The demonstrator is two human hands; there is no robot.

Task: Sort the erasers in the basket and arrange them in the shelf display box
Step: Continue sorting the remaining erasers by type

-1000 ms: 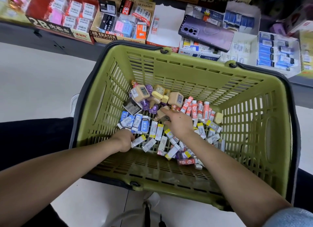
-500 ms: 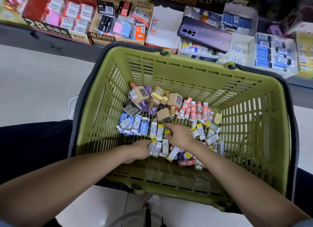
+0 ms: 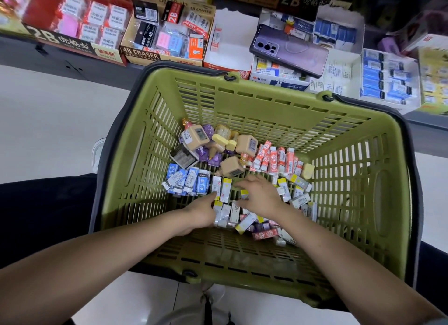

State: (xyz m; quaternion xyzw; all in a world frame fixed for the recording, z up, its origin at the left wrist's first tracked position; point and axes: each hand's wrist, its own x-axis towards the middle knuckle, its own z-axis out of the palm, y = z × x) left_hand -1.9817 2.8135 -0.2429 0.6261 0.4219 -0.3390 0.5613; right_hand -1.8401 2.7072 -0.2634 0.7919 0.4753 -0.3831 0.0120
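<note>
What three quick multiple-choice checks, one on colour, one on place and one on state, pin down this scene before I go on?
1. What colour is the basket?
A. red
B. blue
C. green

2. Where is the phone?
A. in the basket
B. on the boxes beyond the basket
C. on the floor

3. How is the right hand?
A. raised over the boxes
B. gripping the phone
C. down on the erasers, fingers spread

Answers: 1 C, its slatted walls are olive green. 2 B, the phone lies across boxes past the far rim. 3 C, the hand lies flat on the pile inside the basket.
</note>
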